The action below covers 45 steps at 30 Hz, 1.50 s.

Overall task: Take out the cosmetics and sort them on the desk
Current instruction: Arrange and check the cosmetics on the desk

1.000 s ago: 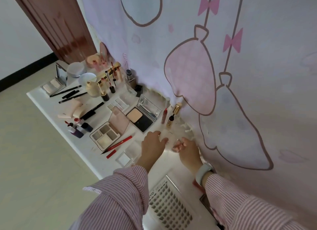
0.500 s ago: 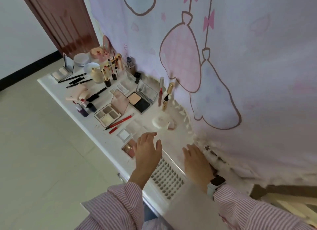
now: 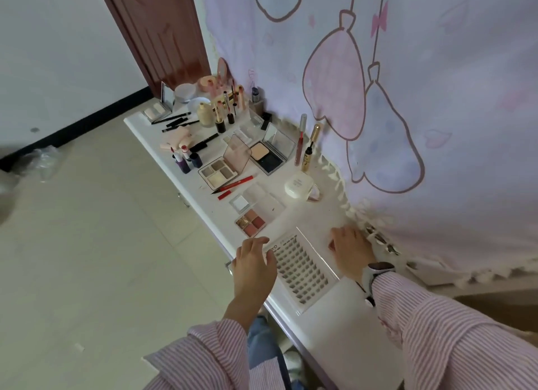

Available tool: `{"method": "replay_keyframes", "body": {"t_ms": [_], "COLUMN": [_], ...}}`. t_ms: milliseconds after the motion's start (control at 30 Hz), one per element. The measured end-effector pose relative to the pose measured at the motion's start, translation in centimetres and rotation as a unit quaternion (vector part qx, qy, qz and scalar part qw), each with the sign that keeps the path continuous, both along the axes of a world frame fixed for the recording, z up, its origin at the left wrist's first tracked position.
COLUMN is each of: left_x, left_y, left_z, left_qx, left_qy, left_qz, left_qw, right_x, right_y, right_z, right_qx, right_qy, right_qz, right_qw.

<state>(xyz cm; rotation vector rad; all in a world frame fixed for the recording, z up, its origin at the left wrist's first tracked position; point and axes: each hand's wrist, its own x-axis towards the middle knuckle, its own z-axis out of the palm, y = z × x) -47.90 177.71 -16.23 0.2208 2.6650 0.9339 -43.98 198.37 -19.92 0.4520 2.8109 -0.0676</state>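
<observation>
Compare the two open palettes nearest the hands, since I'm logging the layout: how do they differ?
The shadow quad holds four coloured pans, pinks, a red and a glittery gold; the white palette shows one plain white pan. The shadow quad lies nearer the left hand, at the desk edge; the white palette sits just beyond it. Both lie flat with clear lids open.

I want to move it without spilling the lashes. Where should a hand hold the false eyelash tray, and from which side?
Probably by its two long edges, one hand on each. The false eyelash tray lies flat and wide between the left hand and right hand, its lash rows exposed on top, so lift it level from the sides without touching the top.
</observation>
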Motion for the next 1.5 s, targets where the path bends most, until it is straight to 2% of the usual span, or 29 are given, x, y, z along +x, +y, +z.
{"method": "replay_keyframes", "body": {"t_ms": [67, 133, 200, 267, 333, 400, 500, 600, 733, 833, 1000, 1100, 1233, 1400, 1500], "left_x": [-0.3, -1.1, -2.1, -2.7, -3.2, -3.9, -4.4, -4.3, -3.8, -3.3, -2.3, -2.1, -2.2, -2.3, -2.3], "left_y": [-0.1, 0.0, -0.2, -0.7, -1.2, -1.8, -2.5, -3.0, -3.8, -4.1, -3.6, -3.4, -3.6, -3.8, -3.6], "left_z": [0.9, 2.6, 4.8, 7.3, 9.8, 12.5, 16.8, 20.3, 23.2, 24.3, 25.1, 25.1, 24.4, 22.0, 19.5], "left_qx": [0.029, 0.106, 0.231, 0.359, 0.434, 0.478, 0.512, 0.538, 0.587, 0.623, 0.631, 0.627, 0.61, 0.543, 0.513], "left_qy": [-0.023, -0.096, -0.218, -0.304, -0.311, -0.296, -0.25, -0.183, -0.129, -0.112, -0.1, -0.11, -0.172, -0.276, -0.333], "left_qz": [0.022, 0.081, 0.141, 0.147, 0.107, 0.052, -0.025, -0.051, -0.023, 0.003, 0.035, 0.034, 0.023, 0.024, 0.037], "left_qw": [0.999, 0.986, 0.938, 0.87, 0.839, 0.825, 0.822, 0.822, 0.799, 0.774, 0.768, 0.771, 0.773, 0.793, 0.79], "right_x": [-1.0, -2.0, -2.7, -3.3, -3.6, -3.9, -4.3, -4.6, -4.6, -4.3, -3.6, -3.4, -3.3, -3.6, -3.7], "right_y": [-0.4, -1.2, -2.5, -3.6, -4.4, -5.1, -6.1, -7.1, -8.1, -8.8, -9.4, -9.1, -7.9, -6.1, -5.5], "right_z": [1.4, 3.8, 7.2, 11.0, 14.6, 17.9, 21.9, 25.3, 28.4, 29.5, 30.2, 30.4, 30.5, 28.3, 25.7], "right_qx": [-0.043, -0.152, -0.291, -0.357, -0.393, -0.419, -0.408, -0.37, -0.306, -0.211, -0.081, -0.067, -0.11, -0.215, -0.24], "right_qy": [0.016, 0.094, 0.192, 0.271, 0.305, 0.302, 0.308, 0.331, 0.376, 0.466, 0.526, 0.536, 0.509, 0.381, 0.323], "right_qz": [0.001, 0.002, 0.032, 0.1, 0.141, 0.167, 0.225, 0.286, 0.326, 0.365, 0.382, 0.364, 0.33, 0.233, 0.189], "right_qw": [0.999, 0.984, 0.937, 0.888, 0.856, 0.84, 0.83, 0.82, 0.811, 0.778, 0.755, 0.759, 0.787, 0.869, 0.896]}}
